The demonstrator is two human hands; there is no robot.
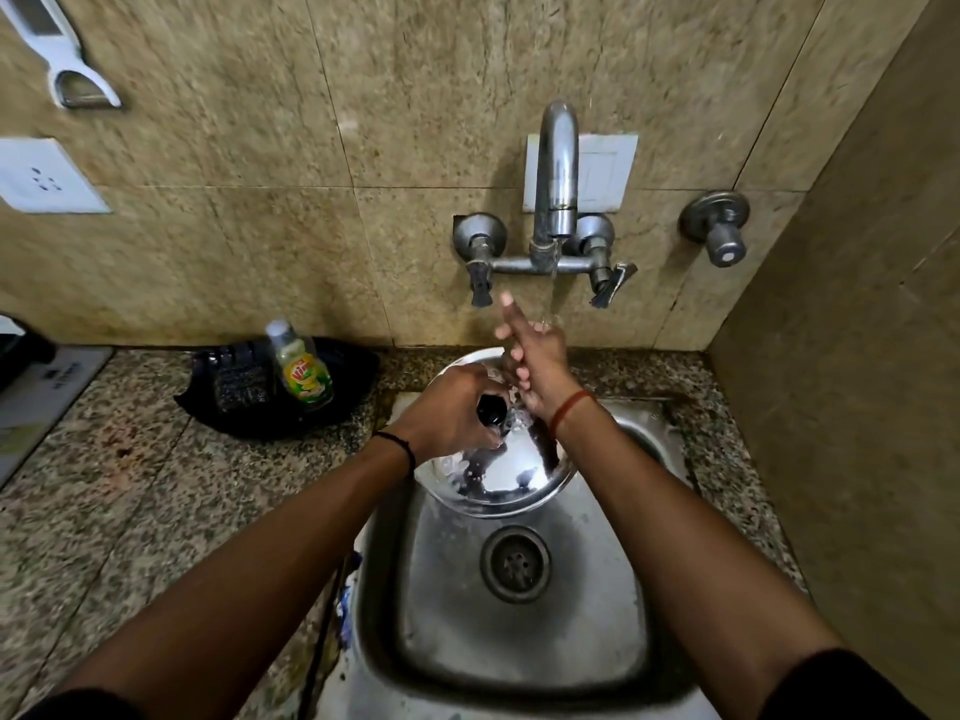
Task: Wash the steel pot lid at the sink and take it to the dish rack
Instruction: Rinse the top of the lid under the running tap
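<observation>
A: Where is the steel pot lid (pixel 498 470) right now?

B: Over the back half of the sink (pixel 519 657), tilted, its shiny top facing up at the camera. The left hand (pixel 447 413) is clamped around its black knob (pixel 491 410) and holds it there.

A: And the right hand (pixel 535 366)?

B: Flat and open, fingers stretched toward the wall, lying against the lid's upper part just beside the knob. It grips nothing. A thin stream of water runs from the tap (pixel 557 168) down onto that hand.

A: Is the lid wet?

B: Drops and streaks show on its lower part, above the drain (pixel 514 563).

A: Anything around the sink?

B: On the speckled counter (pixel 130 459) to the left sits a black tray (pixel 322 402) with a dish soap bottle (pixel 301 368) leaning in it and a dark scrubber (pixel 239 387) beside the bottle. A red thread circles the right wrist, a black band the left
</observation>
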